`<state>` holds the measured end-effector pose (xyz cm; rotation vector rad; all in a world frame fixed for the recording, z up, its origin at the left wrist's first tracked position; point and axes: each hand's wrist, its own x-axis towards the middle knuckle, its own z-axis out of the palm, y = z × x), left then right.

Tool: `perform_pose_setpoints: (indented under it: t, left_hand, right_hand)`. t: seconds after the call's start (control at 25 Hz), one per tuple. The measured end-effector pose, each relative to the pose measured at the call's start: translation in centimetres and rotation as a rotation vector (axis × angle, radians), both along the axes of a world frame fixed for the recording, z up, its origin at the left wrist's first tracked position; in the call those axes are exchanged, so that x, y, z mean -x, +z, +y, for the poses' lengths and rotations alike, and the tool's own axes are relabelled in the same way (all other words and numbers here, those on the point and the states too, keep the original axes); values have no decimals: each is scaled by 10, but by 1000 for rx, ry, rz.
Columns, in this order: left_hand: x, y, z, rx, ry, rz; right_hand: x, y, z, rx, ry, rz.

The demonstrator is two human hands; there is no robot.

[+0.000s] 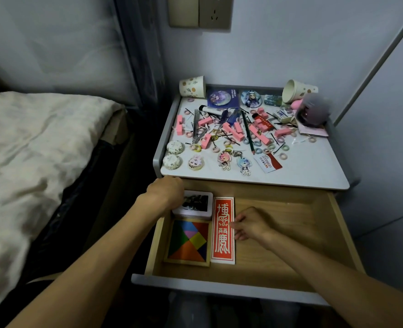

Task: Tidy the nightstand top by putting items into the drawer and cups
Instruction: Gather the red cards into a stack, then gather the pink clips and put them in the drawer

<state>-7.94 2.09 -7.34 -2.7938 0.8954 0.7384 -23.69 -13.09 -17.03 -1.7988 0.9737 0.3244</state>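
The nightstand's wooden drawer (288, 242) is pulled open below the white top (297, 171). Inside at the left lie a white box with a dark picture (200, 204), a coloured tangram puzzle (188, 242) and a long red box with white characters (223, 230). My left hand (166, 192) lies over the white box's left end and grips it, with the fingers hidden. My right hand (250, 223) touches the red box's right edge with loosely curled fingertips. One paper cup (192, 86) stands upside down at the back left. A second cup (295, 90) lies tipped at the back right.
The top is strewn with pink blocks (229, 129), small hair rings, black hairpins, a green pencil (248, 132), badges, keychains (224, 159), round tins (175, 147) and a red-white card (268, 163). A plush toy (313, 110) sits back right. A bed (37, 150) lies to the left.
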Motion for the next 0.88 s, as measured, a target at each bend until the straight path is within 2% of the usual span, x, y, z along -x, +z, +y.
perform_pose_setpoints:
  t: [0.28, 0.52, 0.64, 0.72, 0.8, 0.88]
  left_hand:
    - [2, 8, -3, -24, -29, 4]
    - [1, 31, -7, 64, 13, 70]
    - [-1, 39, -15, 337, -2, -2]
    - [2, 46, -23, 631, 22, 112]
    - [5, 53, -32, 833, 54, 169]
    - [-1, 53, -37, 940, 103, 126]
  right_hand:
    - [-1, 18, 7, 252, 165, 8]
    - [3, 63, -16, 280, 285, 67]
    - [6, 110, -35, 260, 381, 14]
    - [-4, 140, -57, 302, 327, -116]
    - [-23, 159, -83, 474, 207, -260]
    - [-47, 160, -105, 719, 173, -289]
